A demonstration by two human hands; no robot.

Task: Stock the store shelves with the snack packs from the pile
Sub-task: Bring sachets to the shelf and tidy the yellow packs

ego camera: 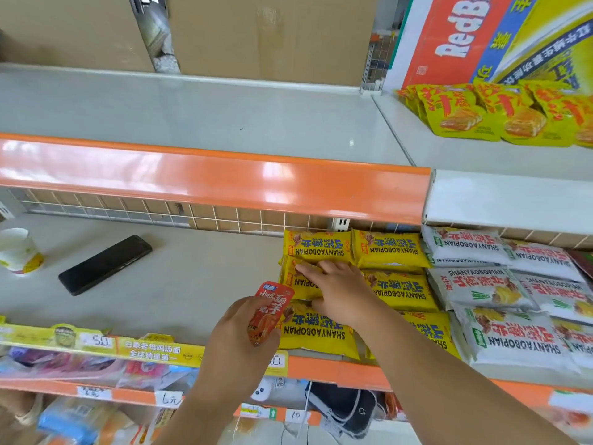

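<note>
**Red pack held at the shelf edge, flat hand on the yellow row**

The left hand (pixel 237 335) gripped a small red pack (pixel 271 311), fingers and thumb curled round its lower half, so that the pack stood tilted just above the front of the middle shelf (pixel 179 284). It touched the left edge of the yellow packs (pixel 321 332).

The right hand (pixel 337 290) lay palm down on those yellow packs, fingers straight and a little spread, pressing the second one from the back. The packs lay flat in two columns from the wire back grid to the shelf front.

Just to their right lay white packs (pixel 510 335) of the same make, also flat and overlapping.

Left of the hands, on bare shelf, a black phone (pixel 105 264) lay face down at an angle. A paper cup (pixel 17 250) stood near the left edge, well apart from the packs.

A yellow price strip (pixel 96 341) ran along the shelf front at the left.

The upper shelf (pixel 192 120) had an orange front strip (pixel 208 184) and brown cartons (pixel 266 33) behind it. To the right, yellow bags (pixel 465 117) leaned against a Red Bull carton (pixel 481 36).

Goods on the shelves below were too blurred to tell.
</note>
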